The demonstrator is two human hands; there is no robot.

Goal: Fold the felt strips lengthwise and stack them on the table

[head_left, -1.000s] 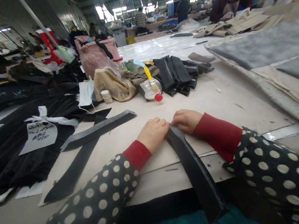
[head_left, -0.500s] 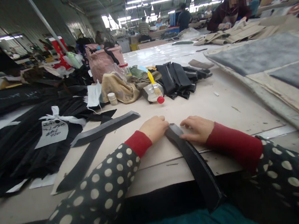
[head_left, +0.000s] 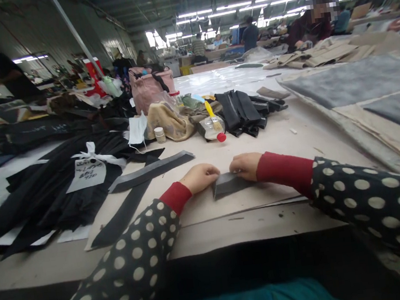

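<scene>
Lying on the pale surface (head_left: 274, 136), one black strip with a grey band (head_left: 228, 185), between and beneath the two hands, near the middle of the view.

Left hand (head_left: 200, 177): fingers drawn together at the strip's left end; whether they pinch it cannot be told.

Right hand (head_left: 247, 165): fingers curled down onto the strip's upper edge; the thumb's hold is hidden.

State of work, by judgement: this piece appears partway through handling, its grey band uppermost; whether the band is fixed cannot be told. To the left, one two-tone strip (head_left: 151, 171), laid across a plain dark strip (head_left: 120, 215), both out of hand. Beyond, one pile of black pieces (head_left: 240, 108), seemingly folded; finished or waiting, unclear. Also one large bundle of black cloth (head_left: 55, 187), apparently a supply of separate pieces; count unknown.

Writing: one white paper tag (head_left: 87, 176) on the bundle, under a white tie (head_left: 93, 155), several handwritten lines, the lowest perhaps "420", the rest illegible. Pale marks on dark cloth (head_left: 33, 129) farther back, unreadable. Small jar (head_left: 160, 135) and red-capped bottle (head_left: 221, 137), beside a yellow-handled brush (head_left: 209, 109): no legible label. Brands: none readable.
</scene>
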